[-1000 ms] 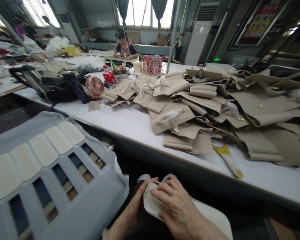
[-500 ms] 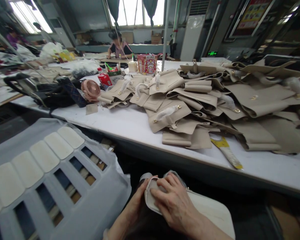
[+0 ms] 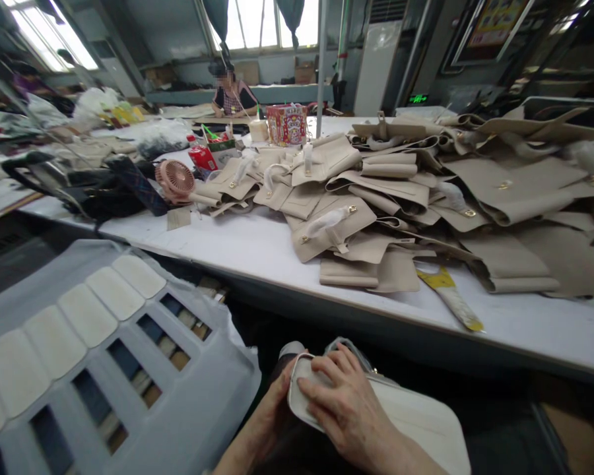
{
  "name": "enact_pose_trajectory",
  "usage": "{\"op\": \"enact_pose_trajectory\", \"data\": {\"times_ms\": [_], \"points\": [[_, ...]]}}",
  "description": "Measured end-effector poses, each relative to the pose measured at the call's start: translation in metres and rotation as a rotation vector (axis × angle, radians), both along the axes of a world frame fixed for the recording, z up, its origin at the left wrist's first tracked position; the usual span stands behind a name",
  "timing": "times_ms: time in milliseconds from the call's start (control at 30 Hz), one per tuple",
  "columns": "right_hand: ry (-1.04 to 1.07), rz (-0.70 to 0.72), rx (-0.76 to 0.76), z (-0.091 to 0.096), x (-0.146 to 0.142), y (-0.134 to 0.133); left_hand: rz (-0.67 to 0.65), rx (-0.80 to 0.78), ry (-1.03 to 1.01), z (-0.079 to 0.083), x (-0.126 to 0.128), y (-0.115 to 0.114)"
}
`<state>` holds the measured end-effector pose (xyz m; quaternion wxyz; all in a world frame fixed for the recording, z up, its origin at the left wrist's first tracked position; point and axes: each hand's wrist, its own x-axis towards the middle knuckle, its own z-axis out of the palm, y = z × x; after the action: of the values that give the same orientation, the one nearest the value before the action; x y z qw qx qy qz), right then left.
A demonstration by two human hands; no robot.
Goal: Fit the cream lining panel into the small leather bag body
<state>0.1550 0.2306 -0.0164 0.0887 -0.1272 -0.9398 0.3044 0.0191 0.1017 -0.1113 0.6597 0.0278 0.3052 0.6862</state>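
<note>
A long white piece with rounded ends (image 3: 420, 412), which looks like the base of a bag, lies low in front of me. My left hand (image 3: 276, 404) is closed round its left end; the fingertips are hidden beneath. My right hand (image 3: 344, 399) rests on the top face near that end, its fingers apart and bent, tips pressing on the surface. Behind the right hand, clear plastic wrap (image 3: 354, 353) shows with a bit of gold metal. A pale round-topped object (image 3: 293, 348) stands just beyond the left hand, mostly hidden.
White rounded panels (image 3: 86, 313) lie in a row on a cloth-covered slotted rack (image 3: 188, 396) at left. Across the white table (image 3: 247, 254) are piled beige bag pieces (image 3: 366, 211), a yellow-ended tool (image 3: 448, 297) and a pink fan (image 3: 175, 179). A person (image 3: 235, 95) sits beyond.
The view has shifted slightly. Both hands stay at the same end of the white piece, and the right fingers have moved only a little on its surface.
</note>
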Motion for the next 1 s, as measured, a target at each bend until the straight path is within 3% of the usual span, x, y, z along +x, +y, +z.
{"op": "enact_pose_trajectory", "data": {"times_ms": [133, 267, 367, 533, 600, 667, 833, 1000], "points": [[-0.005, 0.009, -0.008, 0.000, 0.001, 0.001, -0.035, -0.026, 0.065, -0.001, -0.001, 0.004], [-0.015, -0.006, -0.024, 0.001, 0.000, 0.001, -0.008, -0.146, 0.423, 0.004, -0.011, 0.001], [-0.024, -0.032, -0.066, 0.002, -0.001, -0.001, 0.001, -0.252, 0.771, 0.029, -0.019, -0.006], [0.020, -0.070, -0.114, 0.001, -0.001, -0.004, -0.179, -0.461, 1.388, 0.089, -0.019, -0.006], [0.027, -0.080, -0.117, 0.001, 0.000, -0.004, -0.190, -0.469, 1.613, 0.100, -0.016, -0.001], [0.017, -0.078, -0.106, 0.000, 0.001, -0.005, -0.168, -0.444, 1.771, 0.099, -0.013, 0.003], [-0.004, -0.073, -0.070, 0.001, -0.001, -0.006, -0.123, -0.444, 1.888, 0.085, -0.007, 0.004], [0.010, -0.086, -0.065, 0.001, -0.002, -0.007, -0.059, -0.415, 1.615, 0.089, -0.007, 0.000]]}}
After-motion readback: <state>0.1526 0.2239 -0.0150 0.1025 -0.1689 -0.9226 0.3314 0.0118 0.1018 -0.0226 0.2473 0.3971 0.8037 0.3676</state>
